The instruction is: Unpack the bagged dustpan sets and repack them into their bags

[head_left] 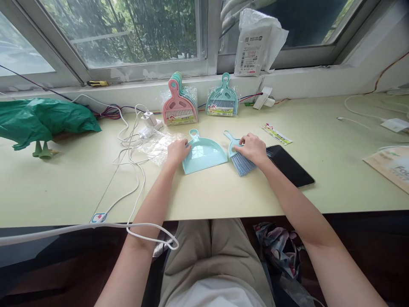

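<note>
A small teal dustpan lies flat on the pale desk in front of me. My left hand grips its left edge, fingers curled. Just to the right lies a teal mini brush with blue-grey bristles. My right hand rests on top of the brush, fingers bent over it. A crumpled clear plastic bag lies under and beside my left hand.
Packaged pink dustpan sets and a teal set lean against the window ledge. White cables and a charger trail at left, next to a green bag. A dark phone and a printed label lie at right.
</note>
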Tool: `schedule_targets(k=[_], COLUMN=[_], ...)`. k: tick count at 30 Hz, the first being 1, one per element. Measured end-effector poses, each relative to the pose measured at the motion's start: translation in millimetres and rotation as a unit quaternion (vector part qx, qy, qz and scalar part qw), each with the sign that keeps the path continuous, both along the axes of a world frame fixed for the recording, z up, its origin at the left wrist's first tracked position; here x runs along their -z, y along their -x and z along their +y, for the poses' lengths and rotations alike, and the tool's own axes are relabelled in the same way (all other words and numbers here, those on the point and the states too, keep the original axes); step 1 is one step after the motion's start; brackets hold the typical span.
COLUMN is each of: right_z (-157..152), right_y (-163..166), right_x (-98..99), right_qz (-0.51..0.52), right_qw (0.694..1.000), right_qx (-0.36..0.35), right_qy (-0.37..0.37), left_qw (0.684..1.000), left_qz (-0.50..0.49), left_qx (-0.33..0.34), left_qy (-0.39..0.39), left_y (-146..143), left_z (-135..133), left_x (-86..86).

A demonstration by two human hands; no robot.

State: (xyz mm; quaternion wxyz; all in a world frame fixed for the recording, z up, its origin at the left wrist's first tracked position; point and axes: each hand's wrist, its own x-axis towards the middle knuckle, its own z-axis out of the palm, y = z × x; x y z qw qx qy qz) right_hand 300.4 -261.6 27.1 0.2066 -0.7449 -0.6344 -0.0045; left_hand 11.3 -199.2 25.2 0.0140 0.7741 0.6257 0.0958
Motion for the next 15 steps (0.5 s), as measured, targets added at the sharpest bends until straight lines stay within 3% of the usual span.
schedule_targets(k=[4, 9, 15], right_z=[0.5, -8.0, -11.8], right_y=[1.6, 24.1, 40.6], right_x=[-2.7, -5.3, 5.8], right_qz=[0.066, 0.078, 0.024], right_qw=[0.993, 0.991, 0.991], right_qx=[-0.002, -0.053, -0.109], right_qy=[-0.093, -0.099, -0.075], left_qw=[1.000, 0.996, 0.953], left_qz=[0.007, 0.019, -0.081], left_qx=[0.005, 0.066, 0.260], left_qy=[0.011, 0.065, 0.129], left_y=[-5.4, -20.2, -46.5], left_z=[-4.5, -21.3, -44.6], left_x=[-3.4, -14.7, -19.5])
